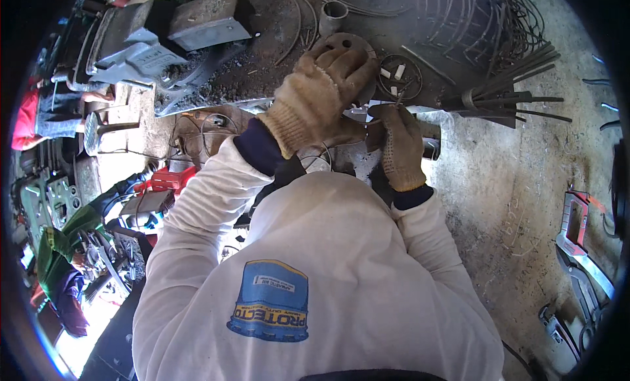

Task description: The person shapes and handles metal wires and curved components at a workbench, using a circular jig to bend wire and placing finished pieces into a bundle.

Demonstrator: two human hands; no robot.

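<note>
My left hand (333, 79), in a tan knit work glove, lies across a round dark metal plate with holes (348, 41) at the near edge of the workbench. Its fingers are bent over the plate, hiding most of it. Just to the right, my right hand (403, 145), gloved alike, is closed with its fingertips pinched together close to the plate's right rim. What it pinches is too small and dark to make out. Short white sticks (386, 72) lie inside a wire ring (413, 66) beyond the right hand. A short metal pipe (334, 15) stands behind the plate.
A grey bench vise (141, 53) sits on the bench's left side. Coiled wire (485, 20) and a bundle of thin rods (512, 95) occupy the right. A hacksaw (575, 227) hangs or lies at far right. Tools and cloths (65, 250) clutter the left; another person's leg (56, 115) shows there.
</note>
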